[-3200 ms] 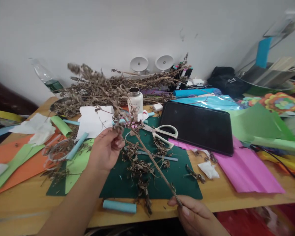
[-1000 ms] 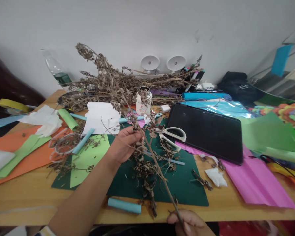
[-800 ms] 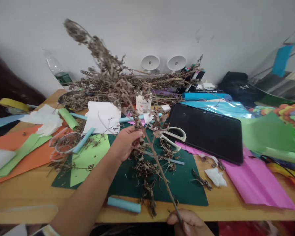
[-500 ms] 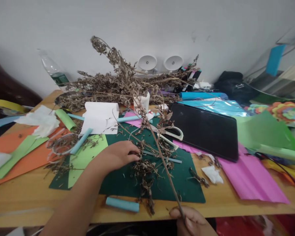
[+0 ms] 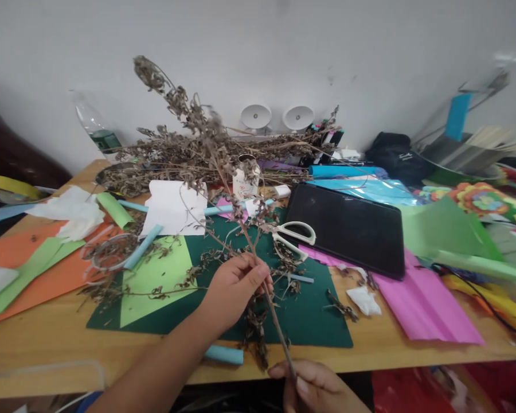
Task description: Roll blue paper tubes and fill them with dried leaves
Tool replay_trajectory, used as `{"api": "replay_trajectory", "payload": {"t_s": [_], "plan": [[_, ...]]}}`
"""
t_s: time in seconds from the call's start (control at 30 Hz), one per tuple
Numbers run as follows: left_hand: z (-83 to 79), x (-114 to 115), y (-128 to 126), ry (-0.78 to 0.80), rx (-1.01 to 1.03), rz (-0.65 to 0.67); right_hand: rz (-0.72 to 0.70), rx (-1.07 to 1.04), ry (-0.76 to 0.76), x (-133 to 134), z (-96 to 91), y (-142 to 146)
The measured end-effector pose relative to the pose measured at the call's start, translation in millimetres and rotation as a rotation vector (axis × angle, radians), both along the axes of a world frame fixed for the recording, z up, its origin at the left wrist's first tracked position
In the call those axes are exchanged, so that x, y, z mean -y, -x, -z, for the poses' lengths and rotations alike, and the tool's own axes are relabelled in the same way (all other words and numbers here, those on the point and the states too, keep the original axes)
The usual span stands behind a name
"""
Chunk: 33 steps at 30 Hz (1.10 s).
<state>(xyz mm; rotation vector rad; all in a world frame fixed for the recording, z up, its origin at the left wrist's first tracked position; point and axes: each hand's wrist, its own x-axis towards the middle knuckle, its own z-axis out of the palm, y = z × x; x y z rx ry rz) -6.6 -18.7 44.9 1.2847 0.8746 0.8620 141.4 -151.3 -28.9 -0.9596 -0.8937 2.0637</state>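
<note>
One thin brown stalk (image 5: 278, 328), crowded above with shrivelled leaves (image 5: 196, 121), is pinched by left-hand fingers (image 5: 259, 274) and right-hand fingers (image 5: 313, 371).

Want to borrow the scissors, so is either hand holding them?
No, the left hand and right hand both hold the dried stem, and the scissors lie beyond them.

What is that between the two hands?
A length of dry stem: the head view shows it slanting from the left hand to the right hand, partly over the green mat.
</note>
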Motion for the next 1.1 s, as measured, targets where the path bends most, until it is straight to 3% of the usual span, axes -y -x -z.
{"api": "replay_trajectory", "payload": {"t_s": [0.1,0.2,0.3,0.4,0.57,0.67,0.73,0.8,0.93,1.03,1.1], "plan": [[-4.4,0,0,0.038,-0.043,0.015,-0.019,0.466,-0.219,-17,-30.2,-12],[-7.6,1,-1,0.021,-0.100,0.058,0.300,0.834,-0.466,-47,-67.2,-19],[-9.1,2,-3,-0.077,-0.201,0.058,0.412,0.946,-0.671,-82,-93.1,-10],[-9.8,1,-4,-0.138,-0.292,0.080,0.405,0.868,-0.691,-112,-104.3,7],[-6.5,-4,-3,-0.162,-0.275,0.114,0.399,0.740,-0.573,-135,-104.7,25],[-2.6,-6,-1,-0.235,-0.291,0.087,0.482,0.715,-0.564,-136,-98.9,28],[-0.4,-7,-1,-0.227,-0.270,0.075,0.576,0.791,-0.615,-136,-94.1,29],[0.9,-8,-1,-0.203,-0.260,0.070,0.656,0.947,-0.762,-134,-90.0,31],[2.9,-6,-4,-0.210,-0.304,0.049,0.666,1.204,-1.085,-132,-84.8,31],[6.5,-4,-7,-0.101,-0.188,0.053,0.693,1.112,-1.072,-131,-78.5,31],[10.0,-4,-8,0.009,-0.083,-0.004,0.777,0.903,-0.974,-130,-72.2,31]]}}
